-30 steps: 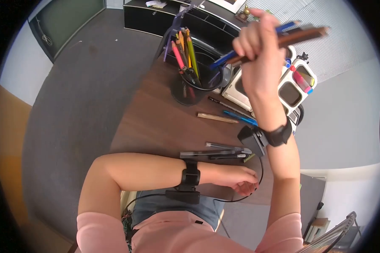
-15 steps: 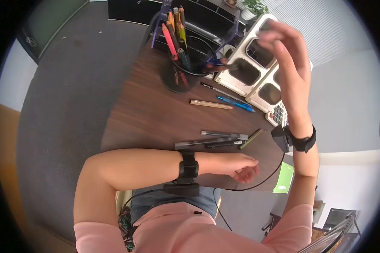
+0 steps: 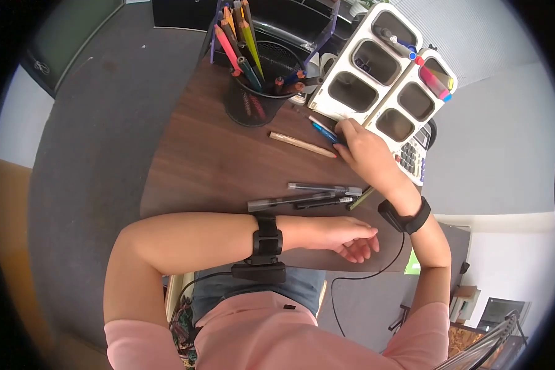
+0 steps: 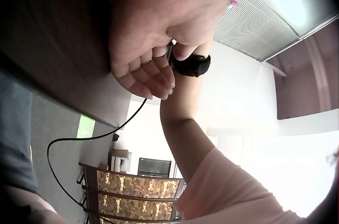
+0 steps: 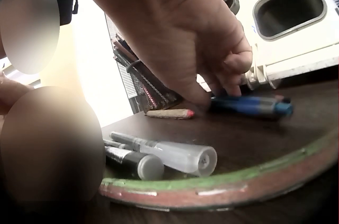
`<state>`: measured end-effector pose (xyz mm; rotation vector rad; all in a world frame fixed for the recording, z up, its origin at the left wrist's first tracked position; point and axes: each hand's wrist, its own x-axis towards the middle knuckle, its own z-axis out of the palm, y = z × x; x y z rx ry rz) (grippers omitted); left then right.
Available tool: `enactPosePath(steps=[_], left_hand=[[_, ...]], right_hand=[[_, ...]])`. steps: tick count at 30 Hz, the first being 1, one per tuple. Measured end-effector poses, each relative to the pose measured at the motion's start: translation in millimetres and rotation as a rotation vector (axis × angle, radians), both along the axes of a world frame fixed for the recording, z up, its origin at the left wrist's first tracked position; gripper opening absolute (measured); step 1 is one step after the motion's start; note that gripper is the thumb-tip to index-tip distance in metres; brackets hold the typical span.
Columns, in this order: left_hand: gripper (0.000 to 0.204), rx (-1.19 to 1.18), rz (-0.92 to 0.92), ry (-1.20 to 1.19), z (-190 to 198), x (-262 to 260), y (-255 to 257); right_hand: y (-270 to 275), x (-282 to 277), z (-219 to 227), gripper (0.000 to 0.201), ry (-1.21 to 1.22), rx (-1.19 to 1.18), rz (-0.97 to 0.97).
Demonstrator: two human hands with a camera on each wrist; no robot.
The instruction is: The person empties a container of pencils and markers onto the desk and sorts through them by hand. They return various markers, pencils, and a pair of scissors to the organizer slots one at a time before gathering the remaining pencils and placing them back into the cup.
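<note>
In the head view my right hand reaches down to the desk and grips a blue pen between thumb and fingers. The right wrist view shows the blue end of this pen sticking out past my fingers, low over the wood. Beside it lies a pencil with a pale wooden barrel and a red tip. My left hand rests at the desk's near edge, palm turned partly up, its fingers loosely bent around nothing. Several pens lie just beyond the left forearm.
A black mesh pencil cup full of colored pencils stands at the far left of the desk. Right of it are a white organizer with square compartments and markers, and a calculator. A black cable hangs from my right wrist.
One second ago my right hand held blue and brown pencils aloft; these now stand in the mesh cup. The emptied hand has come down onto the blue pen. My left hand has stayed put.
</note>
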<state>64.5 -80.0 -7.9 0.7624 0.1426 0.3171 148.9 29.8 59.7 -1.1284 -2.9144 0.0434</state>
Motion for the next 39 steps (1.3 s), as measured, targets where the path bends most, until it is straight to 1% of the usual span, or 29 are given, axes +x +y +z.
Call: enactPosePath(steps=[2, 4, 5, 7, 9, 10, 11, 12, 14, 15, 16, 18, 19, 20, 21, 23, 24, 26, 30, 32, 34, 36, 38, 39], left_hand=[[0.041, 0.016, -0.009, -0.003, 0.1, -0.7, 0.9], [0.04, 0.027, -0.016, -0.013, -0.9, -0.3, 0.2], [0.04, 0.027, -0.013, -0.019, -0.8, -0.5, -0.2], [0.039, 0.026, -0.011, -0.025, -2.1, 0.3, 0.2], [0.038, 0.095, -0.045, -0.026, -2.1, 0.8, 1.4], [0.038, 0.088, -0.048, -0.026, -1.2, 0.2, 1.4], [0.037, 0.134, -0.077, -0.023, -0.3, -0.4, 1.1], [0.037, 0.179, -0.105, -0.021, -0.2, -0.7, 0.9], [0.036, 0.187, -0.117, -0.022, -0.1, -0.6, 1.7], [0.036, 0.201, -0.127, -0.021, -0.4, -0.2, 1.5], [0.036, 0.197, -0.128, -0.022, 0.4, -0.4, 1.6], [0.034, 0.329, -0.197, -0.027, 2.6, -0.8, 0.8], [0.034, 0.324, -0.199, -0.027, 3.8, -0.9, -0.4], [0.033, 0.345, -0.289, -0.041, 5.0, -0.9, -1.5], [0.033, 0.366, -0.379, -0.055, 5.8, -1.0, -2.6], [0.033, 0.37, -0.393, -0.046, 6.8, -1.9, -3.4], [0.033, 0.38, -0.402, -0.037, 7.2, -2.3, -3.5], [0.033, 0.367, -0.405, -0.03, 8.8, -3.2, -3.7], [0.034, 0.347, -0.396, -0.042, 6.2, -1.8, -4.5], [0.034, 0.352, -0.393, -0.029, 6.4, -2.2, -4.4], [0.034, 0.364, -0.393, -0.026, 8.5, -2.6, -2.8], [0.033, 0.358, -0.403, -0.019, 9.0, -3.7, -1.9], [0.033, 0.354, -0.404, -0.024, 7.6, -3.1, -2.0], [0.032, 0.346, -0.4, -0.023, 7.1, -3.2, -2.4]], right_hand=[[2.3, -1.7, 5.9, 0.022, -0.024, -0.045, -0.012], [5.4, -4.4, 17.9, 0.028, -0.075, -0.328, -0.014], [7.5, -4.3, 18.9, 0.028, -0.078, -0.331, -0.013], [10.8, -4.2, 19.4, 0.035, -0.129, -0.448, -0.048], [10.7, -5.0, 19.1, 0.036, -0.128, -0.422, -0.033], [10.2, -4.7, 18.1, 0.037, -0.126, -0.394, -0.018], [11.6, -0.4, 11.2, 0.034, -0.079, -0.282, 0.055], [9.7, 0.0, 10.6, 0.034, -0.079, -0.288, 0.052], [5.9, -0.6, 14.2, 0.027, 0.007, -0.031, 0.117], [1.6, -1.7, 18.7, 0.019, 0.034, -0.024, 0.119], [-4.8, -3.9, 25.6, 0.019, 0.034, -0.028, 0.118], [-18.4, -6.4, 35.8, 0.013, 0.128, -0.36, 0.035], [-21.3, -3.4, 31.9, 0.014, 0.179, -0.383, 0.135], [-25.6, -1.8, 31.1, 0.014, 0.18, -0.388, 0.131], [-30.8, -0.9, 30.5, 0.016, 0.116, -0.408, 0.121], [-39.5, -1.5, 32.8, 0.021, -0.041, -0.447, 0.064], [-41.0, -0.5, 28.4, 0.021, -0.04, -0.45, 0.06], [-43.3, 3.3, 15.4, 0.024, -0.102, -0.365, 0.065], [-40.9, 6.1, 9.0, 0.022, -0.061, -0.334, 0.008], [-34.1, 13.3, 13.7, 0.02, 0.045, -0.274, -0.002], [-29.4, 24.4, 26.4, 0.017, 0.069, -0.287, -0.034], [-26.7, 37.6, 39.8, 0.017, 0.019, -0.326, 0.017], [-29.3, 50.9, 48.4, 0.02, -0.01, -0.346, -0.018], [-32.6, 54.6, 53.6, 0.021, -0.112, -0.346, -0.118]])
